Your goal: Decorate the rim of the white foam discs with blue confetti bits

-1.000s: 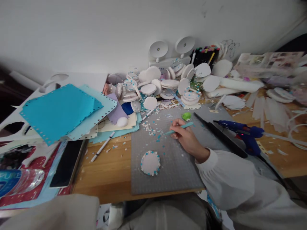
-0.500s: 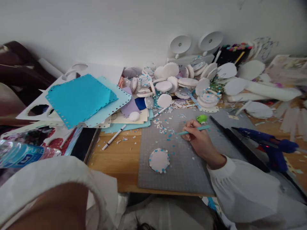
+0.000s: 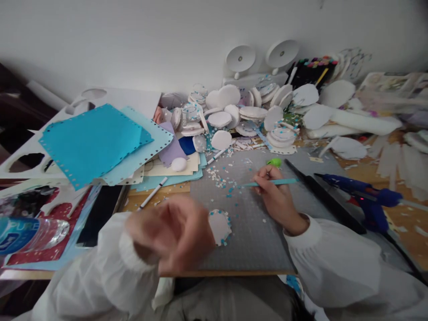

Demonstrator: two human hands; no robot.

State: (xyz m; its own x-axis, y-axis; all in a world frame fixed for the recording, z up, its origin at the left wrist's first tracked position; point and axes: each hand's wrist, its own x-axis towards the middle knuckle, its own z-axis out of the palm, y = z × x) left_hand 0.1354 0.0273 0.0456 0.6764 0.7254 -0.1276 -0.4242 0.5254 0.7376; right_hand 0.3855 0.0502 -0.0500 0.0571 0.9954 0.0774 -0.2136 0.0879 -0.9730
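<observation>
My right hand (image 3: pixel 274 189) pinches slim teal tweezers (image 3: pixel 284 181), their pointed tip to the left over the grey cutting mat (image 3: pixel 247 245). Just beyond that tip lie tiny white and blue paper pieces (image 3: pixel 219 176). Near the mat's front left is a white disc (image 3: pixel 220 227) with small blue and white pieces around its rim. My left hand (image 3: pixel 174 232) is smeared by motion just left of the disc and hides part of its left edge. Whether its fingers hold anything does not show. A small bright green object (image 3: pixel 274 162) sits behind my right hand.
A blue glue gun (image 3: pixel 363 191) and a long black bar (image 3: pixel 324 196) lie on the right. White discs (image 3: pixel 220 119) crowd the back. Blue sheets (image 3: pixel 95 140), a marker (image 3: pixel 152 194) and a water bottle (image 3: pixel 30 234) are on the left.
My left hand has come into view from the lower left, close to the disc. My right hand keeps its grip on the tweezers. The whole view has shifted slightly.
</observation>
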